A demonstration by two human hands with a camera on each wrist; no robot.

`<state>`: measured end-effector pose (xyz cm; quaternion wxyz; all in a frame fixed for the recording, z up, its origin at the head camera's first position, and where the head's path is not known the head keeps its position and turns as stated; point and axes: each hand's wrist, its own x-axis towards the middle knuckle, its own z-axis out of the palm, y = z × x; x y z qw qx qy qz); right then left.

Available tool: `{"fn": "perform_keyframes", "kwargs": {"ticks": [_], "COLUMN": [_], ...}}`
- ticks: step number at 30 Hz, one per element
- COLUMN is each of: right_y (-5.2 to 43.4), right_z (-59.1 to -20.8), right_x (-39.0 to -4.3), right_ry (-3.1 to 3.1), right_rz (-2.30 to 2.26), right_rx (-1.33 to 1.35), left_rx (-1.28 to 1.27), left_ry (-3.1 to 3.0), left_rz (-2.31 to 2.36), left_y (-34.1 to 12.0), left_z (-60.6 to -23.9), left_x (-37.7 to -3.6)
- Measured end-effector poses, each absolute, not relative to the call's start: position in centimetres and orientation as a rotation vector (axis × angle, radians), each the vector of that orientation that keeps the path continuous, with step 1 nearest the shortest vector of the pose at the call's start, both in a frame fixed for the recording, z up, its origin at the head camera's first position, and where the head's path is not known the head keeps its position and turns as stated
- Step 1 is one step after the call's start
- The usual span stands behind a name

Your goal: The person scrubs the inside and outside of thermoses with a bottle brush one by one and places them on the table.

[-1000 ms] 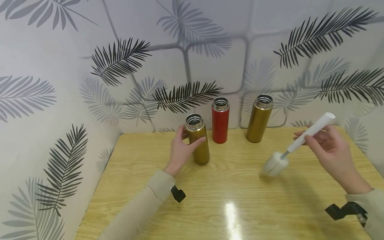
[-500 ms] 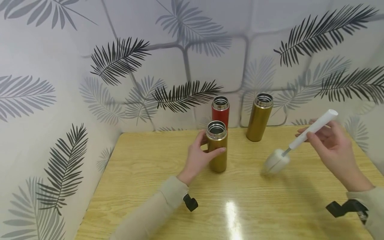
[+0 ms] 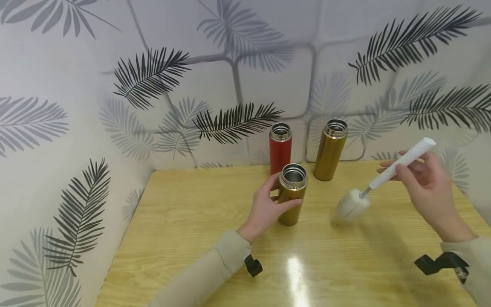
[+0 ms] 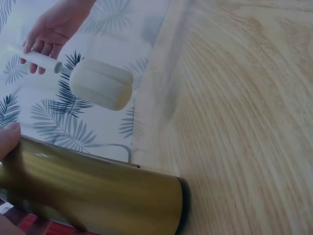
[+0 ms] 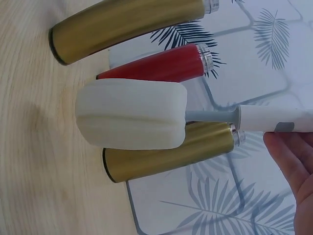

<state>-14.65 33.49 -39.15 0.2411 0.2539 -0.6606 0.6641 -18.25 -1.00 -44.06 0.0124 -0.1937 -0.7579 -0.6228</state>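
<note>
Wooden table (image 3: pixel 184 221), leaf-print walls — flasks and a brush.
My left hand (image 3: pixel 268 209) grips the gold flask (image 3: pixel 292 194); my right hand (image 3: pixel 426 187) pinches the sponge brush (image 3: pixel 383 179) — sponge head above the tabletop.

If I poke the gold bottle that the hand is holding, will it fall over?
Probably easily, once let go. The gold bottle is tall and narrow with a small base, so it looks tippy. Right now the left hand grips it, which steadies it. It is round and shiny, so it would likely roll across the table.

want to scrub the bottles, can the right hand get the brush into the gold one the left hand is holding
Probably yes: the gold bottle stands lidless with its mouth open upward, gripped by the left hand, and the right hand holds the brush just beside it, nothing between.
</note>
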Motion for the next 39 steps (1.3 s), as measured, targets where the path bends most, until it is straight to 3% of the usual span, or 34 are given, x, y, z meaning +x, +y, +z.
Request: {"fn": "perform_keyframes", "kwargs": {"ticks": [6,19,39], "right_y": [32.9,31.8,30.2], "right_z": [-38.0,-35.2,-30.1], "right_x": [-14.6,-15.8,-16.2], "right_ry": [-1.941,-1.760,-1.453], "right_rz": [1.680,1.743,1.805], "right_rx": [0.542,0.720,0.755], "left_rx": [-0.632,-0.658,-0.661], "left_ry": [-2.377,-2.393,-2.414], "left_rz": [-1.935,-1.919,-1.900], "left_y": [-0.8,-0.8,-0.6], "left_z": [-44.4,-45.0,-45.0], "left_x": [-18.0,-18.3,-18.3]}}
